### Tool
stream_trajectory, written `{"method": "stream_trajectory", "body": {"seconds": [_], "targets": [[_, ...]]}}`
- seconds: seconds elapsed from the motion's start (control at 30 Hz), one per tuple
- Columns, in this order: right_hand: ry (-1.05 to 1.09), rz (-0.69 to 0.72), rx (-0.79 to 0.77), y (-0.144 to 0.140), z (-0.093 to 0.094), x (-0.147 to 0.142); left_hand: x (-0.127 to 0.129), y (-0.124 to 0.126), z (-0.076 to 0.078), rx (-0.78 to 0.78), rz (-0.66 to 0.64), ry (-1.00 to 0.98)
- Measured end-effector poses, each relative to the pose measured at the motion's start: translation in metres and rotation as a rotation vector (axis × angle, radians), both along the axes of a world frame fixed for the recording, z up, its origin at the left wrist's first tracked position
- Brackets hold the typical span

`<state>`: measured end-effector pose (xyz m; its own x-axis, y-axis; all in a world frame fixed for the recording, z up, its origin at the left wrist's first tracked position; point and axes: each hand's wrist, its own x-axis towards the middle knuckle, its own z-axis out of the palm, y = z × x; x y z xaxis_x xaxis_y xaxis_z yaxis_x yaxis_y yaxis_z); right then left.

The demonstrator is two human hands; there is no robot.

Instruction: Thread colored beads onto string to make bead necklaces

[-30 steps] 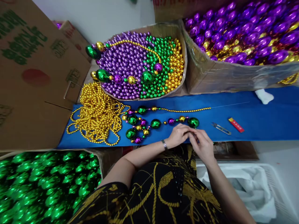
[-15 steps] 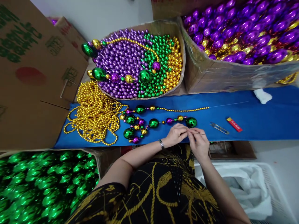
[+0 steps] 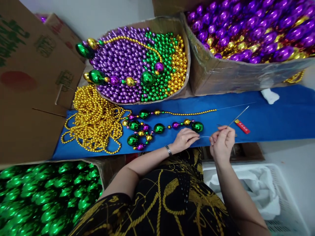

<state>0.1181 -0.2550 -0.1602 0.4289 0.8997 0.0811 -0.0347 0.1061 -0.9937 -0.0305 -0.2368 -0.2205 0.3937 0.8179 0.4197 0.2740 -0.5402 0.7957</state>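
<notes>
My left hand (image 3: 185, 140) is closed in a pinch on a thin thread (image 3: 204, 136), just below the large green bead (image 3: 197, 126) that ends a strung bead garland (image 3: 159, 128). The thread runs across to my right hand (image 3: 223, 142), which is closed round a long thin needle (image 3: 239, 115) pointing up and to the right. Small gold beads (image 3: 190, 113) form the garland's other end, with a thread trailing rightward from them. Behind my right hand the thread snips are mostly hidden. A red packet (image 3: 242, 126) lies just right of that hand.
A heap of gold bead strands (image 3: 92, 121) lies left on the blue cloth (image 3: 275, 123). Behind stand a box of small beads (image 3: 120, 62) and a box of large purple and gold beads (image 3: 246, 32). Green beads (image 3: 49, 196) fill a box lower left; a white basket (image 3: 287, 196) stands lower right.
My hands have parted, the right one moving right and upward with the needle, now tilted up. The thread stretches between them. The view has shifted slightly, and the snips are now mostly covered.
</notes>
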Motion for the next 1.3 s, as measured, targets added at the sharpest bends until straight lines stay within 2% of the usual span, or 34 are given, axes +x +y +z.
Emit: {"method": "stream_trajectory", "body": {"seconds": [0.17,0.37,0.47,0.57,0.63,0.7,0.83,0.93,1.07,1.17,1.23,1.3], "targets": [[-0.031,0.03,0.051,-0.01,0.011,0.002,-0.008,-0.006,-0.005,0.118,0.015,-0.01],[-0.082,0.099,0.06,-0.025,0.012,-0.004,-0.017,-0.015,-0.016,0.227,0.092,0.028],[-0.08,0.11,0.079,-0.03,0.013,-0.005,-0.017,-0.017,-0.017,0.207,0.091,0.064],[-0.102,0.121,0.06,-0.031,0.016,-0.005,-0.015,-0.018,-0.011,0.15,0.058,0.05],[-0.104,0.139,0.046,-0.028,0.02,-0.005,-0.012,-0.016,0.0,0.094,0.023,-0.008],[-0.097,0.167,0.035,-0.021,0.027,-0.006,-0.008,-0.011,0.014,-0.035,-0.031,-0.104],[-0.078,0.137,0.083,0.005,0.039,0.0,-0.006,0.007,0.043,-0.485,-0.129,-0.404],[-0.101,0.047,0.107,0.029,0.039,0.015,-0.017,0.023,0.058,-0.691,-0.144,-0.508],[-0.186,-0.033,0.075,0.048,0.023,0.047,-0.043,0.031,0.067,-0.731,-0.12,-0.38],[-0.393,-0.073,-0.012,0.048,0.013,0.073,-0.06,0.027,0.068,-0.735,-0.052,-0.332],[-0.644,0.016,-0.149,0.043,0.007,0.085,-0.068,0.024,0.068,-0.757,0.003,-0.395],[-0.948,0.165,-0.315,0.036,0.0,0.092,-0.074,0.021,0.071,-0.761,0.041,-0.466]]}}
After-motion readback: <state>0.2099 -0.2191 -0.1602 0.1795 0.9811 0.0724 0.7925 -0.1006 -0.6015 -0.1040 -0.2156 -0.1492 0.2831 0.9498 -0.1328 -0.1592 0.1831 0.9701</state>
